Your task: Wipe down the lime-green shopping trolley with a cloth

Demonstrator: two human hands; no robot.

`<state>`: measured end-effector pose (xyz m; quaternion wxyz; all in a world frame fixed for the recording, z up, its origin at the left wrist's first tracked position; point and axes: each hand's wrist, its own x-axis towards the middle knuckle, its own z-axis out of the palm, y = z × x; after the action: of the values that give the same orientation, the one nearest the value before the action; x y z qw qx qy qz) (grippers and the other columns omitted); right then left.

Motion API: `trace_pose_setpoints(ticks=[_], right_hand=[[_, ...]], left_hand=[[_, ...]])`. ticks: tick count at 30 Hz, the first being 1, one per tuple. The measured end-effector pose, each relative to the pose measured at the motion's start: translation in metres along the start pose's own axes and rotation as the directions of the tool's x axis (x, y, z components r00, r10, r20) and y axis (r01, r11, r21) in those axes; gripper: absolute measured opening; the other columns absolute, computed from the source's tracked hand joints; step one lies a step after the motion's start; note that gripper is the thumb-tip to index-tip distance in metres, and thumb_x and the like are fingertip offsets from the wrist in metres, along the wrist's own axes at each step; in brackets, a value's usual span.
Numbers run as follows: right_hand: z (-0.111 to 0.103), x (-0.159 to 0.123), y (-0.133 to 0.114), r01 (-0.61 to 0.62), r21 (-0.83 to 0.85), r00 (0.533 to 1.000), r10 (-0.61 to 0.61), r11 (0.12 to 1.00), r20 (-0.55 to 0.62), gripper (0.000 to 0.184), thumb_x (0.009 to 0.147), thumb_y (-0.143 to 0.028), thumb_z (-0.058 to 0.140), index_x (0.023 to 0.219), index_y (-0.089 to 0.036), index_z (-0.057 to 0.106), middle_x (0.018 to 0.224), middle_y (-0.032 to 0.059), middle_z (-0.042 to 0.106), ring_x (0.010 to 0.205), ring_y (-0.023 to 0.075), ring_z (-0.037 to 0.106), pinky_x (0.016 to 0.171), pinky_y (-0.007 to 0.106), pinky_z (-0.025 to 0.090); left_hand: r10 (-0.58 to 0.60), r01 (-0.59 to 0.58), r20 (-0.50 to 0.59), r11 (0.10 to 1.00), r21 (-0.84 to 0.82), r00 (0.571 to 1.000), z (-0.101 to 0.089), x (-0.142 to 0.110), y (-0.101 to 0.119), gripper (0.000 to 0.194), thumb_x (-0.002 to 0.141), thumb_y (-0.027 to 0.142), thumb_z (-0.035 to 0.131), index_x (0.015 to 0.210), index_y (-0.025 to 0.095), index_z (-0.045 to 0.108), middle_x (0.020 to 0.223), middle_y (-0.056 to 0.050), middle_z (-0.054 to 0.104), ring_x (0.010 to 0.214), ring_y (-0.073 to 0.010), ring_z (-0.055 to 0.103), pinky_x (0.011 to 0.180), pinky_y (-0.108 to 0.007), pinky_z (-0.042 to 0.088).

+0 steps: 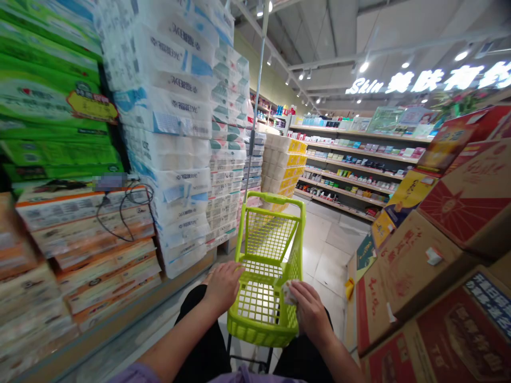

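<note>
A lime-green plastic shopping cart basket (261, 330) stands between my knees, its lattice walls and floor showing. On its left rim rests my left hand (224, 284), fingers curled over the edge. My right hand (310, 306) is closed on a crumpled whitish cloth or tissue (289, 292), held against the basket's right side. The green handle (275, 199) rises at the far end, and neither hand touches it. A thin metal pole (255, 106) stands up from behind the basket's left side.
Packs of paper (179, 159) are piled high on the left, with green packs (48, 96) nearer. A dark cable (120, 213) hangs over orange-white packs. Cardboard boxes (423, 266) line the right. Tiled floor (327, 255) runs toward stocked shelves (359, 159).
</note>
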<state>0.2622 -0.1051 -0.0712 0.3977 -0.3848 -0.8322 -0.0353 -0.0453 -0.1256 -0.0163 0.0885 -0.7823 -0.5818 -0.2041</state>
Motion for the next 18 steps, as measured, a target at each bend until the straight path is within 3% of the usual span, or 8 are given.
trace_pose_setpoints(ticks=[3,7,9,12,18], right_hand=[[0.003,-0.004,0.018,-0.112,-0.035,0.992,0.11,0.993,-0.062,0.044,0.089,-0.011,0.038,0.123,-0.024,0.063,0.13,0.0065,0.06,0.124,0.0237,0.051,0.102,0.046,0.047],[0.009,-0.017,0.027,-0.22,-0.004,0.975,0.22,0.976,0.024,0.044,0.088,-0.013,0.037,0.121,-0.024,0.064,0.13,0.0059,0.059,0.122,0.0221,0.053,0.101,0.043,0.049],[0.011,-0.02,0.026,-0.258,0.007,0.966,0.257,0.966,0.04,0.042,0.088,-0.015,0.039,0.119,-0.024,0.066,0.13,0.0058,0.06,0.121,0.0226,0.053,0.1,0.044,0.049],[0.011,-0.012,0.026,-0.284,0.009,0.958,0.283,0.959,0.045,0.042,0.085,-0.013,0.039,0.112,-0.023,0.069,0.127,0.0062,0.062,0.119,0.023,0.054,0.101,0.045,0.047],[0.02,0.046,0.05,-0.379,-0.041,0.924,0.38,0.925,0.038,0.045,0.074,-0.005,0.042,0.103,-0.02,0.073,0.119,0.0071,0.066,0.114,0.0224,0.057,0.101,0.041,0.046]], left_hand=[[-0.172,0.168,0.019,0.975,0.143,0.985,0.014,0.03,0.003,0.057,0.083,0.012,0.043,0.14,0.015,0.041,0.15,-0.014,0.035,0.138,-0.0288,0.032,0.109,-0.045,0.033],[-0.357,0.311,0.163,0.916,0.253,0.92,0.038,0.049,0.004,0.068,0.078,0.002,0.037,0.145,0.001,0.025,0.153,-0.022,0.022,0.141,-0.0282,0.027,0.11,-0.041,0.032],[-0.36,0.301,0.21,0.915,0.268,0.909,0.045,0.05,0.002,0.068,0.076,-0.001,0.035,0.144,-0.001,0.026,0.152,-0.024,0.021,0.14,-0.0266,0.028,0.109,-0.038,0.032],[-0.305,0.245,0.22,0.934,0.26,0.927,0.048,0.046,0.0,0.072,0.073,-0.004,0.034,0.144,0.0,0.025,0.152,-0.025,0.021,0.141,-0.0254,0.025,0.111,-0.04,0.031],[-0.236,0.172,0.193,0.939,0.296,0.952,0.051,0.038,-0.004,0.072,0.072,-0.005,0.033,0.144,-0.001,0.024,0.15,-0.027,0.024,0.141,-0.0265,0.025,0.112,-0.043,0.03]])
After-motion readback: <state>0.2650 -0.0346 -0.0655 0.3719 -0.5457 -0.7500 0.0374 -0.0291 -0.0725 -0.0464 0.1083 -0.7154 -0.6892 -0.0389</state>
